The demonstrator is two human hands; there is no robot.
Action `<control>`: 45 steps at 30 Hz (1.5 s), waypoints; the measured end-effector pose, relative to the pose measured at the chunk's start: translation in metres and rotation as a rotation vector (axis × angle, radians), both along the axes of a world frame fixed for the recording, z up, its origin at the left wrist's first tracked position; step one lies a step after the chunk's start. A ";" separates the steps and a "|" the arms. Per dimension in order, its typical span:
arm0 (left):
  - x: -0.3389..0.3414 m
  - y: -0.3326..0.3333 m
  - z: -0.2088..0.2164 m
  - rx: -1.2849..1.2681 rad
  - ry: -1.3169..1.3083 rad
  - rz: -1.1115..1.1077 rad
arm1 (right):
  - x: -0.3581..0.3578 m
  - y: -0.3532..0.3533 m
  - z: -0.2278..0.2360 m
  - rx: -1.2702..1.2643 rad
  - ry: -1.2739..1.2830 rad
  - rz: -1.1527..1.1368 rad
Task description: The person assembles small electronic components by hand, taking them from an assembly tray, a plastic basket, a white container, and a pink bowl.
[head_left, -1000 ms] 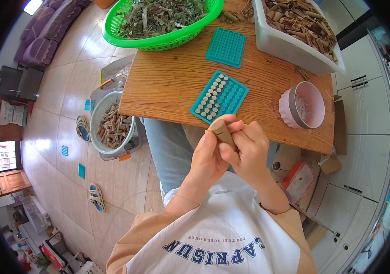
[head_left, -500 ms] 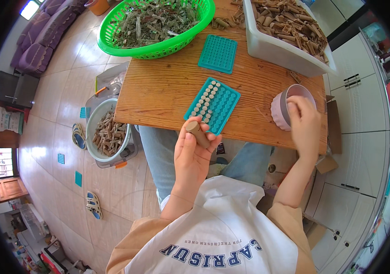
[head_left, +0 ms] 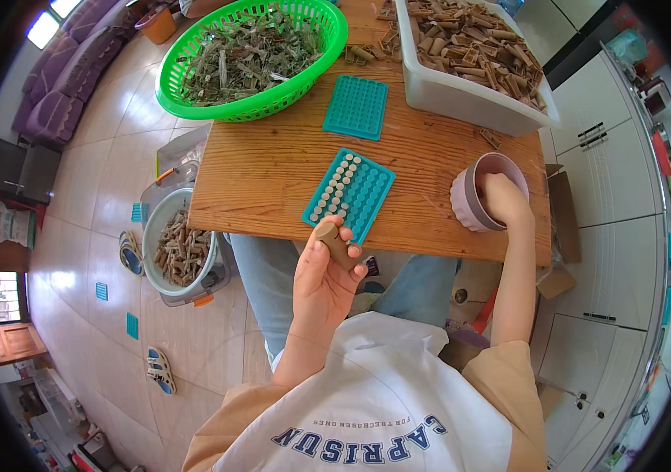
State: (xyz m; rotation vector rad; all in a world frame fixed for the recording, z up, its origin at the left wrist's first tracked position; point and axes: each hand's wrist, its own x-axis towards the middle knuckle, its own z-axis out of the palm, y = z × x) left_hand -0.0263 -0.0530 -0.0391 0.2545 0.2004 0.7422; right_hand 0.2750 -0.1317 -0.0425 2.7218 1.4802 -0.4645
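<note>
My left hand [head_left: 324, 271] is closed round a short brown cylinder [head_left: 337, 245] with a flat round end, held up at the table's near edge. Just beyond it lies a teal tray [head_left: 369, 191] with rows of round hollows; pale discs [head_left: 338, 186] fill several hollows on its left side. My right hand [head_left: 502, 198] reaches down inside a pale pink pot [head_left: 468, 206] at the table's right. The pot's wall hides its fingertips and whatever they touch.
On the wooden table [head_left: 253, 169] stand a green basket [head_left: 261, 112] of clear and greyish scraps, a second teal tray [head_left: 355, 108] and a white bin [head_left: 469, 108] of brown pieces. A pale tub [head_left: 156, 263] of brown cylinders sits left, beside sandals [head_left: 160, 370] on the floor.
My right hand has gone from the pot's rim down into the pot. My left hand still holds the brown cylinder. The whole view has shifted slightly.
</note>
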 end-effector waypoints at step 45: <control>0.000 0.001 -0.005 -0.025 0.019 -0.077 | -0.062 -0.020 0.074 0.976 0.685 -0.265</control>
